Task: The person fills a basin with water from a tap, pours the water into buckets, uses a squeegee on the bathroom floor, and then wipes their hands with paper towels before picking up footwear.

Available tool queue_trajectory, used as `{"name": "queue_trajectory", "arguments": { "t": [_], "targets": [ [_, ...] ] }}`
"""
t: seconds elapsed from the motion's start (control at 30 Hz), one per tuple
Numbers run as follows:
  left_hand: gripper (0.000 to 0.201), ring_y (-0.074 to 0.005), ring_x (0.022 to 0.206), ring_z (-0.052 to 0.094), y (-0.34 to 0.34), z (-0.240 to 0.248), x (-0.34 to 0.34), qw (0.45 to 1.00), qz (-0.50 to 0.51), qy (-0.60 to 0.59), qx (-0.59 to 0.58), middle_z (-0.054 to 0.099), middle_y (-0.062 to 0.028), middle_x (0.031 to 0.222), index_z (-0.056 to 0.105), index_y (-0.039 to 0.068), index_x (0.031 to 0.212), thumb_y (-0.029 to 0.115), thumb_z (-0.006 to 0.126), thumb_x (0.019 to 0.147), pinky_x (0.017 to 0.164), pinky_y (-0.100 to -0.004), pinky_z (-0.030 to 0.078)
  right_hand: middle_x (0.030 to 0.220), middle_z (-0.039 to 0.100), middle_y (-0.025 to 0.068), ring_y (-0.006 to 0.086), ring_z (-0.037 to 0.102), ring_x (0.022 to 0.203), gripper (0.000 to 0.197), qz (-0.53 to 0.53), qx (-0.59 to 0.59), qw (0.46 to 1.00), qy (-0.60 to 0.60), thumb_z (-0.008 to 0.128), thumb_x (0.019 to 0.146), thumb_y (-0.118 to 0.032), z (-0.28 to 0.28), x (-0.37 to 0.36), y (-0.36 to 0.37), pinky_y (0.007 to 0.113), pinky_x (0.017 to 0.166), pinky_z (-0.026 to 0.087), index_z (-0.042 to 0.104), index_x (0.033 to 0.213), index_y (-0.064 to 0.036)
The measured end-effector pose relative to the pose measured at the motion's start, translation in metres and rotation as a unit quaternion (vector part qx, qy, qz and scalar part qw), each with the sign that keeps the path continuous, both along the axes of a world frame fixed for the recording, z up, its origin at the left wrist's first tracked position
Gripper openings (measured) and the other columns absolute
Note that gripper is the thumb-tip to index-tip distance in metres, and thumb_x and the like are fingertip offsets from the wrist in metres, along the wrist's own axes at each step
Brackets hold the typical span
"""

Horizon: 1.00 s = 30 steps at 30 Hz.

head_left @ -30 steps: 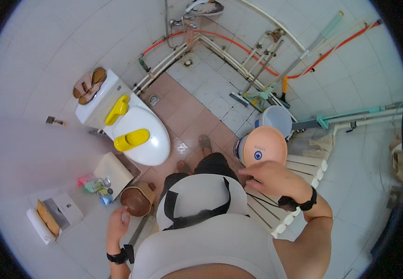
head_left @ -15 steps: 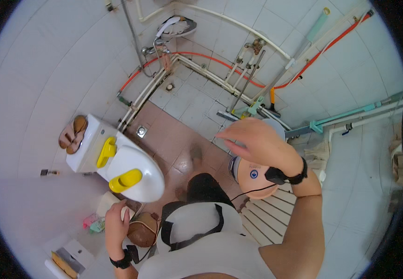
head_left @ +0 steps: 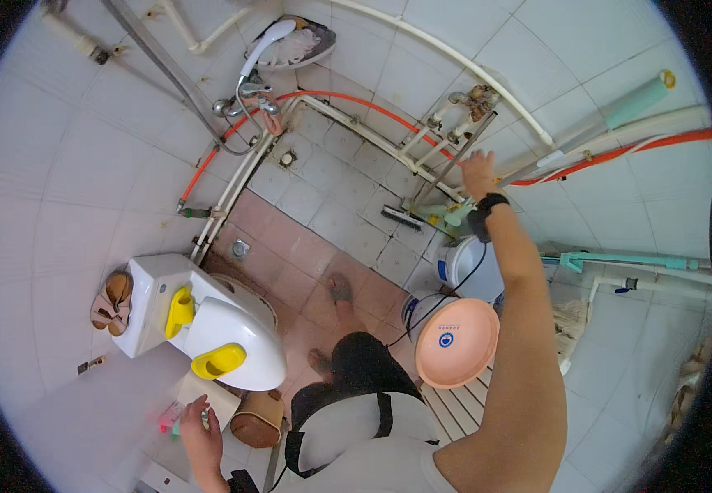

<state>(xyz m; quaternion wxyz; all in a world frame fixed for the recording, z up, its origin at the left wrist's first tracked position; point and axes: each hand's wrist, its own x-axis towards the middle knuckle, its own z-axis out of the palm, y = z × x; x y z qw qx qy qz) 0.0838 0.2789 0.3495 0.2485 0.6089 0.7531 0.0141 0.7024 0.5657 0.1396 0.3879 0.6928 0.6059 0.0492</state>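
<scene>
- Top (head_left: 372, 460): pale, whitish, plain cloth; edge visible at right shoulder, arm bare below it.
- Waist: rounded whitish panel (head_left: 339, 427), flanked by black straps (head_left: 384, 411), flat and wide.
- Shorts (head_left: 372, 361): black or very dark, loose, lower legs bare.
- Footwear (head_left: 339, 287): dark greyish, sandal-like; blurred, detail lost.
- Right hand (head_left: 479, 174): bare. Black wristband (head_left: 497, 200) below it, bearing a small, blocky black module (head_left: 478, 223).
- Cable (head_left: 464, 281): thin, black, trailing from that module.
- Left hand (head_left: 201, 440): bare. Black wrist gear (head_left: 242, 481), partly cut off by lower edge.
</scene>
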Motion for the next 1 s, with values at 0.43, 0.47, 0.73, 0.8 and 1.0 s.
{"name": "queue_trajectory", "arguments": {
  "t": [0.43, 0.47, 0.73, 0.8, 1.0],
  "targets": [
    [0.025, -0.0335, 0.082, 0.059, 0.075, -0.018, 0.034, 0.997, -0.032, 0.028, -0.065, 0.062, -0.0173, 0.089, 0.060, -0.001, 0.105, 0.002, 0.055, 0.081, 0.073, -0.0425, 0.045, 0.146, 0.034, -0.0013, 0.0157, 0.028, 0.135, 0.048, 0.120, -0.058, 0.983, -0.130, 0.043, 0.093, -0.023, -0.055, 0.115, 0.066, 0.047, 0.113, 0.013, 0.036, 0.140, -0.0146],
    [0.025, -0.0334, 0.082, 0.059, 0.075, -0.020, 0.033, 0.997, -0.036, 0.024, -0.057, 0.062, -0.0170, 0.089, 0.060, -0.001, 0.105, 0.002, 0.055, 0.080, 0.073, -0.0424, 0.045, 0.144, 0.036, -0.0026, 0.0157, 0.027, 0.135, 0.048, 0.091, -0.045, 0.981, -0.165, 0.043, 0.093, -0.024, -0.060, 0.120, 0.067, 0.049, 0.113, 0.012, 0.036, 0.140, -0.0169],
    [0.026, -0.0333, 0.083, 0.059, 0.086, -0.021, 0.047, 0.994, -0.063, 0.049, -0.072, 0.062, -0.0165, 0.088, 0.059, 0.000, 0.105, 0.001, 0.055, 0.080, 0.075, -0.0427, 0.045, 0.132, 0.049, -0.0005, 0.0178, 0.037, 0.128, 0.044, 0.201, 0.028, 0.950, -0.237, 0.046, 0.091, -0.023, -0.075, 0.162, 0.073, 0.049, 0.109, 0.019, 0.042, 0.134, -0.0148],
    [0.026, -0.0331, 0.084, 0.059, 0.087, -0.022, 0.048, 0.994, -0.077, 0.052, -0.064, 0.062, -0.0163, 0.089, 0.059, 0.000, 0.106, 0.001, 0.055, 0.080, 0.076, -0.0428, 0.044, 0.113, 0.061, 0.0022, 0.0205, 0.051, 0.112, 0.031, 0.106, -0.018, 0.975, -0.194, 0.048, 0.089, -0.020, -0.082, 0.163, 0.076, 0.046, 0.099, 0.030, 0.057, 0.118, -0.0147],
    [0.024, -0.0333, 0.085, 0.059, 0.090, -0.027, 0.051, 0.996, -0.031, 0.022, -0.083, 0.063, -0.0162, 0.091, 0.059, 0.001, 0.105, 0.002, 0.054, 0.082, 0.077, -0.0427, 0.044, 0.086, 0.068, 0.0018, 0.0221, 0.063, 0.089, 0.015, 0.056, -0.065, 0.994, -0.069, 0.055, 0.084, -0.023, -0.127, 0.151, 0.010, 0.044, 0.076, 0.044, 0.070, 0.085, -0.0183]
  ]
}}
